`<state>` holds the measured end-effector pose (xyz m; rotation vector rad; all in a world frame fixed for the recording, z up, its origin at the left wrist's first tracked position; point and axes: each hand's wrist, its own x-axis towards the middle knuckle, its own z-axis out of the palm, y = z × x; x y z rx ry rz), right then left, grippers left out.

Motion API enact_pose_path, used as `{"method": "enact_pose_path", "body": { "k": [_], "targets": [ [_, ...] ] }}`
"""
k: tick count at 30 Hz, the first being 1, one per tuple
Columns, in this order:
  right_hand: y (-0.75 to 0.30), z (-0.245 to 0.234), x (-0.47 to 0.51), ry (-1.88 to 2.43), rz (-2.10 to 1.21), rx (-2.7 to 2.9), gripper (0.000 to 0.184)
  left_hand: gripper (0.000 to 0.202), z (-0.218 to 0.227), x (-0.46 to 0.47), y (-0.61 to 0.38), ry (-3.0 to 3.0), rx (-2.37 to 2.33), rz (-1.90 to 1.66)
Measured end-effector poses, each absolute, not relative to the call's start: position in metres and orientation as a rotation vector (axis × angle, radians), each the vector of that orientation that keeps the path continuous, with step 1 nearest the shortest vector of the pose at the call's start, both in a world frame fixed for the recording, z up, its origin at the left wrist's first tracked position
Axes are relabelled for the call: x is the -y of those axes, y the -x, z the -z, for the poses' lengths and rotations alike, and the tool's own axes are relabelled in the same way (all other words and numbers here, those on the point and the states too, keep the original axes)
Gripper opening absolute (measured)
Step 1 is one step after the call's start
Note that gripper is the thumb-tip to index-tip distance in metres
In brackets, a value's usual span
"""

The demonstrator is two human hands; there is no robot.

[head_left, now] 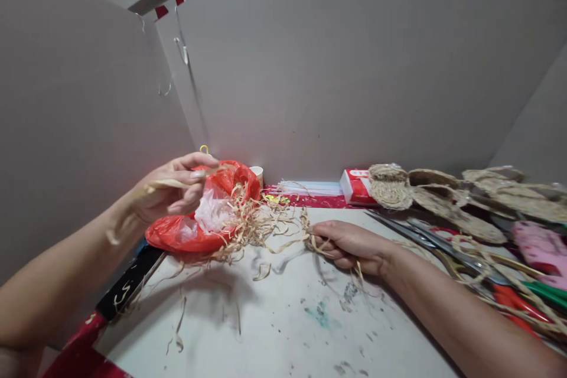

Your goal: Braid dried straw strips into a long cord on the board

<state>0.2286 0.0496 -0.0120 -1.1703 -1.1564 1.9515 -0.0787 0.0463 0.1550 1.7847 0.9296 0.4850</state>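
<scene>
Raised on the left, my left hand [177, 186] is closed in a pinch on a pale straw strip [162, 184], whose loose end trails back past the wrist, slightly blurred. My right hand [348, 245] rests low over the white board [283, 307], its fingers wrapped round a small braided straw piece [305, 221]. The braid's tip sticks up beyond the thumb, and the rest is hidden in the fingers. Loose strands hang below that hand. Between the hands lies a heap of straw shreds [254, 218], spilling from a red plastic bag [186, 236].
Woven straw sandals [447, 201] lie at the right, near large scissors [425, 242] and tools with red handles [516, 307]. A red and white box [354, 187] and a paper cup [257, 174] stand by the grey partition [332, 82]. A black strip [130, 283] edges the left.
</scene>
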Motion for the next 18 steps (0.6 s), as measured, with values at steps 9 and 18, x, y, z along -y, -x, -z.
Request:
{"method": "enact_pose_path", "body": {
  "k": [9,18],
  "targets": [
    [-0.228,0.012,-0.050,1.181,-1.944,1.155,0.027,0.029,-0.139,-0.044,0.075,-2.067,-0.968,-0.275],
    [-0.228,0.011,-0.049,1.176,-1.920,1.152,0.028,0.017,-0.102,-0.015,0.057,-1.999,-0.906,-0.478]
  ]
}}
